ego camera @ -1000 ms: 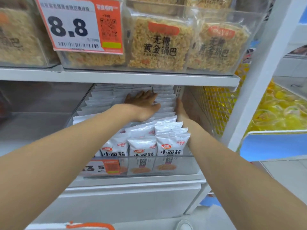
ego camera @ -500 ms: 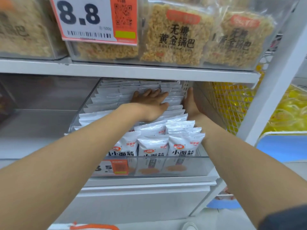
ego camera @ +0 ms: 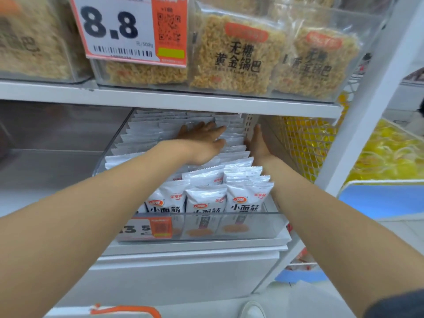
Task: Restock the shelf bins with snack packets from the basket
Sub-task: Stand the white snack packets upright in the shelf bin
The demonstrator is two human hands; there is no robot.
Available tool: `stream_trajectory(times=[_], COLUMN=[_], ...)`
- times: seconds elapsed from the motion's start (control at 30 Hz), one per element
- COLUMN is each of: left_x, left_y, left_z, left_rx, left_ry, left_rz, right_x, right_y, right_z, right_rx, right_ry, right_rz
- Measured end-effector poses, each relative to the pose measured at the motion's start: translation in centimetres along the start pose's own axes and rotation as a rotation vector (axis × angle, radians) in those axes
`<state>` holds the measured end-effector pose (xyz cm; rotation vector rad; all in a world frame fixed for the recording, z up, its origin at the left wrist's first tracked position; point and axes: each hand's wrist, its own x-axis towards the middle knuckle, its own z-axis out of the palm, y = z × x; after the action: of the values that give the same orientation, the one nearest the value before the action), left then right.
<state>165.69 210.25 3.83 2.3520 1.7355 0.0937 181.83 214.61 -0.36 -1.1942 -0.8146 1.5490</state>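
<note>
Head view, setting: both bare arms reached into a clear shelf bin (ego camera: pixel 229 229) beneath the upper shelf (ego camera: pixel 160 99).
Left hand (ego camera: pixel 202 143): lay palm down, fingers straight and slightly spread, pressing on the packet tops; it gripped nothing.
Right hand (ego camera: pixel 258 145): stood on edge, fingers straight and together, flat against the right side of the rows; it held nothing either.
Snack packets (ego camera: pixel 206 198): white sachets stood upright in three packed columns, running from below the wrists to past the left fingertips, with more rows left of the left fingers.
Gap: the right fingers sat between the rightmost column and the bin's right wall; whether they touched that wall could not be told.
Step, as judged: the rows were being squared and pressed back, the bin looking nearly full.
Handling, as judged: each packet seemed light, soft and puffy, with slick film and a crimped top seal; a loose row would likely topple or slide.
Hold, as judged: flat palms suited whole rows; a single packet was best pinched at its top seal.
Basket (ego camera: pixel 124 311): probably the orange-handled white thing at the bottom edge, well behind both hands.
Nearby: a price tag (ego camera: pixel 149 228) on the bin front, below the left forearm.
</note>
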Motion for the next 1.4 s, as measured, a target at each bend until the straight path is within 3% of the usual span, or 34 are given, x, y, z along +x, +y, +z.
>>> stream_trajectory(times=[0.1, 0.17, 0.27, 0.4, 0.53, 0.6, 0.67, 0.73, 0.8, 0.97, 1.07, 1.4], left_x=[-2.3, -4.5, -7.5, -10.1, -12.2, -13.0, -13.2, -13.0, -12.6, -11.2, -10.8, -11.2], left_y=[0.4, 0.8, 1.0, 0.3, -0.7, -1.3, -1.7, -1.7, -1.5, -0.9, -0.7, -1.2], left_z=[-0.8, -0.9, -0.7, -0.1, 0.3, 0.3, 0.5, 0.8, 1.2, 1.9, 2.4, 2.0], left_rx=[-0.057, -0.038, 0.005, -0.054, -0.125, -0.122, -0.079, -0.055, -0.021, 0.062, 0.131, 0.032], left_ry=[0.002, 0.01, 0.029, 0.074, 0.325, 0.337, 0.272, 0.262, 0.315, 0.464, 0.461, 0.371], left_rz=[0.028, 0.058, 0.081, 0.09, 0.166, 0.189, 0.177, 0.156, 0.14, 0.052, 0.072, 0.135], right_x=[-0.7, -1.8, -5.4, -7.9, -9.4, -10.3, -12.4, -14.5, -15.2, -14.4, -14.8, -16.1], right_y=[0.0, -0.2, -0.2, 0.8, 0.4, 0.2, 0.1, 0.4, 1.2, 2.7, 3.3, 4.8], right_z=[-1.4, -2.4, -2.8, -1.3, -1.4, -2.5, -3.0, -3.0, -3.2, -4.2, -4.1, -2.2], right_rx=[-0.053, -0.06, -0.118, -0.063, -0.154, -0.38, -0.625, -0.796, -0.983, -1.041, -1.072, -1.069], right_ry=[0.149, 0.043, -0.259, -0.254, -0.022, 0.113, 0.091, -0.061, -0.156, 0.023, 0.017, -0.015], right_rz=[0.116, 0.213, 0.384, 0.462, 0.285, 0.041, -0.317, -0.505, -0.539, -0.627, -0.638, -0.657])
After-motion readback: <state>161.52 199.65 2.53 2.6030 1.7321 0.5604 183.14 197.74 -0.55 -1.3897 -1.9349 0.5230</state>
